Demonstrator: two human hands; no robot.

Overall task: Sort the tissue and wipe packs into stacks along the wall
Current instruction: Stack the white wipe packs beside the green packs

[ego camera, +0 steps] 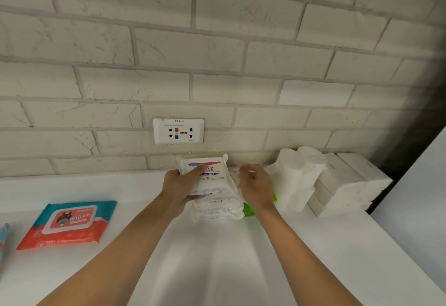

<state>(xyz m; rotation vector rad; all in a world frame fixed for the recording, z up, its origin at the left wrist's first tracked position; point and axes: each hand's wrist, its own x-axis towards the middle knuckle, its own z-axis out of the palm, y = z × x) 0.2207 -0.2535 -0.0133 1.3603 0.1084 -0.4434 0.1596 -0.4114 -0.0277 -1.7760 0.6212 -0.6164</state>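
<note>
I see a big white brick wall that fills the whole top, from 9 o'clock round to 3 o'clock. Under it, a white surface runs along the bottom, at 6 o'clock.

At 3 o'clock a stack of white tissue packs sits in the corner, right against the wall. Just beside it, on its 9 o'clock side, stands a bag of paper rolls, also by the wall.

At 8 o'clock a red and blue wipes pack lies flat on the surface, well apart from the wall and from the other packs.

In the middle, close to the wall, there is a pile of white wipe packs. The top pack has a red stripe and dark letters on it. It tilts up a bit on the pile.

My left hand holds that top pack at its 9 o'clock edge. The thumb lies on top and the fingers curl under it. My right hand is just beside the pack, on its 3 o'clock side. Its fingers are loose and a little bent, and it holds nothing. It looks blurry, so I cannot tell if it touches the pack.

A white socket is on the wall, at 12 o'clock from the pile.

A green pack peeks out under my right wrist, next to the pile.

A small blue thing shows at the far 9 o'clock edge. I cannot tell what it is.
</note>
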